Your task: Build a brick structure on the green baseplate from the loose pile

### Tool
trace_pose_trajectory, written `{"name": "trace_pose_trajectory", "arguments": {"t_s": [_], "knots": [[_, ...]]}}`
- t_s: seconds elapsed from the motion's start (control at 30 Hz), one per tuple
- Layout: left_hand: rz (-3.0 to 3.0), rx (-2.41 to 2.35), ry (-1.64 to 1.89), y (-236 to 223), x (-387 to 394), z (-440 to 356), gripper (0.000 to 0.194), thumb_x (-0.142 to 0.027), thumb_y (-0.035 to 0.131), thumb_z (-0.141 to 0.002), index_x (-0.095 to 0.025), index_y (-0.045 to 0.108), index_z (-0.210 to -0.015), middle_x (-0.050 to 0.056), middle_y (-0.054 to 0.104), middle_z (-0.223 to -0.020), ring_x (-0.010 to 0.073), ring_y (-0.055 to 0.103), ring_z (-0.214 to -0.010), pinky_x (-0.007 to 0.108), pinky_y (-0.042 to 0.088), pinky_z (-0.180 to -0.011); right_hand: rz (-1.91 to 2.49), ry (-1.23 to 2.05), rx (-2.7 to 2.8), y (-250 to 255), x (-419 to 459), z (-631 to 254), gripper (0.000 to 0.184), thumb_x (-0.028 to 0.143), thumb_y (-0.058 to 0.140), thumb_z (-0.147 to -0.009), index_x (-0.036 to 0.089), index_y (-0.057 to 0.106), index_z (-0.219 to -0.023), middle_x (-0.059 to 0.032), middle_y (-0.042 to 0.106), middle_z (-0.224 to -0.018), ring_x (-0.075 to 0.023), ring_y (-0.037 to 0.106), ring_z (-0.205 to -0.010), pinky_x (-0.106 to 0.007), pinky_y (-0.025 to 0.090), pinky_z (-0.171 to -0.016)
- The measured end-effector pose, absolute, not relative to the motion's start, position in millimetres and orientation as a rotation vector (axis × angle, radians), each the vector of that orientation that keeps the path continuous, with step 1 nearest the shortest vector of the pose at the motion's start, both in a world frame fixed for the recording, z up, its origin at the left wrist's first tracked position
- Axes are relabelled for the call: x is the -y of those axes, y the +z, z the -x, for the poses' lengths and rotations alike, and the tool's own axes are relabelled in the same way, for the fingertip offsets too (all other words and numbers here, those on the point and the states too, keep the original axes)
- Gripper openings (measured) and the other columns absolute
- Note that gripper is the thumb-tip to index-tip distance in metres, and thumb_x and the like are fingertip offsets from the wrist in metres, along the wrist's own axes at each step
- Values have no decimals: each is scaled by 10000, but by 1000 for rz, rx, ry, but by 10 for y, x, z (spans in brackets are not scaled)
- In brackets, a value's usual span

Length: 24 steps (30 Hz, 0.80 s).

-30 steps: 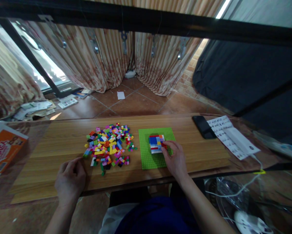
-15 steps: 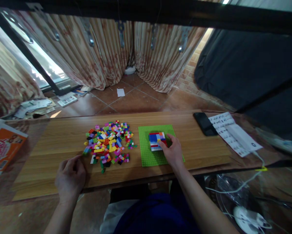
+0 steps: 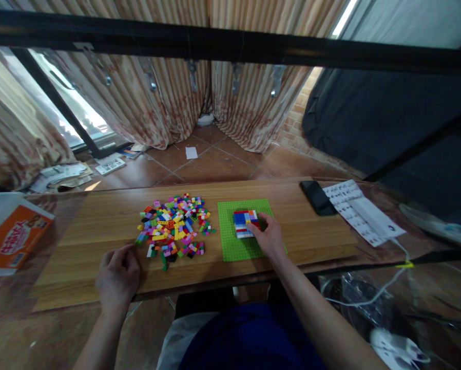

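Observation:
A low block of stacked toy bricks [image 3: 243,220], blue, white, red and orange, sits on a green studded baseplate [image 3: 227,246]. My right hand [image 3: 268,237] is closed at the block's right side, thumb at its front and fingers bent round the right edge. By the thumb tip a small yellow spot shows on the block; whether it is a separate brick in my grip I cannot tell. My left hand [image 3: 118,275] rests on the table in a loose fist, and nothing shows in it. Just beyond its knuckles lies a pile of loose coloured bricks [image 3: 176,223].
The wooden tabletop [image 3: 72,241] carries a black phone [image 3: 317,197] and a printed sheet [image 3: 363,211] at the right. An orange and white box [image 3: 17,236] stands at the left edge. A dark bar [image 3: 230,43] with hanging metal clips crosses above; a white cable [image 3: 384,290] hangs at the right.
The view has tilted slightly upward and shifted, so everything sits a little differently in the picture. Both hands keep their places relative to the block and the pile.

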<state>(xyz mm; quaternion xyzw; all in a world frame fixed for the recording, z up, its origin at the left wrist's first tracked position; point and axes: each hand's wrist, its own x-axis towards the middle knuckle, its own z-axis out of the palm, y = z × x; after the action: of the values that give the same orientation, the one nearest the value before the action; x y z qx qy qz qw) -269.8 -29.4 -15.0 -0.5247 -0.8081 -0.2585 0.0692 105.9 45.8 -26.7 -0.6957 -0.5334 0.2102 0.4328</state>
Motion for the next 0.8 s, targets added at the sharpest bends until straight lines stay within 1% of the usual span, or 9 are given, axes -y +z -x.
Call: {"name": "trace_pose_trajectory", "arguments": {"t_s": [0.07,0.17,0.33,0.43,0.6,0.67,0.73,0.8], "knots": [[1594,2428,-803,-156,297,2704,316,-332,463,-878,-180,705,-1013,95,657,-981,217,612,-855,297,432,-655,1654,594,1219,-264,-434,-1078,529,514,687,-697,147,649,-1076,-133,683,-1054,-261,618,-968,-480,463,-910],[1625,2418,-834,-160,301,2712,306,-319,460,-877,-184,700,-1012,91,650,-964,205,603,-840,294,435,-676,1507,689,1008,-226,-361,-1109,496,532,608,-773,134,639,-1069,-116,701,-966,-218,643,-864,-412,509,-817],[1624,2439,-837,-139,303,2697,311,-306,447,-882,-175,702,-1003,102,644,-976,207,595,-848,300,442,-694,1452,667,963,-75,-180,-1125,433,505,615,-796,139,649,-1024,-118,702,-968,-205,646,-834,-360,515,-750],[1632,2440,-849,-142,304,2692,314,-309,448,-887,-169,702,-1008,104,642,-959,212,596,-850,304,450,-712,1480,667,1055,25,-61,-1061,391,483,599,-821,147,656,-1013,-115,701,-966,-203,645,-811,-345,514,-712],[1655,2446,-862,-154,320,2694,310,-294,440,-894,-167,695,-1015,102,643,-955,209,597,-856,308,459,-738,1441,679,1342,131,129,-771,268,405,569,-862,184,676,-970,-87,710,-957,-204,652,-838,-344,515,-743],[1662,2445,-871,-151,326,2690,303,-284,441,-891,-167,692,-1013,98,644,-951,207,600,-856,308,462,-749,1422,733,1510,133,202,-608,222,359,555,-873,197,676,-964,-71,706,-936,-195,649,-812,-331,517,-732],[1657,2444,-876,-147,331,2684,294,-274,444,-887,-170,692,-1007,96,644,-953,206,603,-861,308,464,-760,1396,796,1681,105,260,-446,200,310,534,-882,206,669,-988,-59,695,-918,-182,640,-769,-317,517,-709],[1656,2439,-880,-149,333,2681,289,-268,443,-889,-171,691,-1000,94,643,-952,205,605,-865,307,466,-764,1361,802,1833,55,289,-303,208,265,522,-884,211,656,-1033,-58,686,-939,-183,639,-787,-323,519,-735]]}}
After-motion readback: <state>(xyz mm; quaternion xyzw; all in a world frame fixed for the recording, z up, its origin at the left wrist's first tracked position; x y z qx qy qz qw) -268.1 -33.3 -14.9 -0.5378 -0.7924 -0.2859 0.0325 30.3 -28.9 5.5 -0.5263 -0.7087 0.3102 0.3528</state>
